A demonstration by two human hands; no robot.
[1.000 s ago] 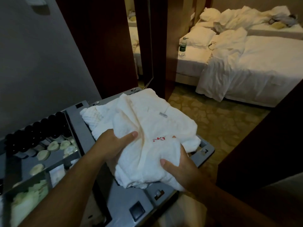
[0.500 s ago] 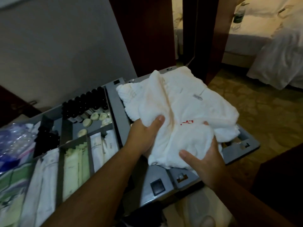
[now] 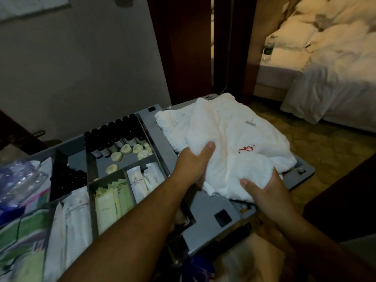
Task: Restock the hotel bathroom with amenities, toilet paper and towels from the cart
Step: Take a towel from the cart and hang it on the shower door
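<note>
Grey cart top under white towels gripped in both hands, left and right; unmade bed beyond.

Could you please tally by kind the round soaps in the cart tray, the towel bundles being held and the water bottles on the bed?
round soaps: 6 that show
towel bundle: 1, gripped by the left hand and right hand
water bottle: 1
Total: 8
</note>
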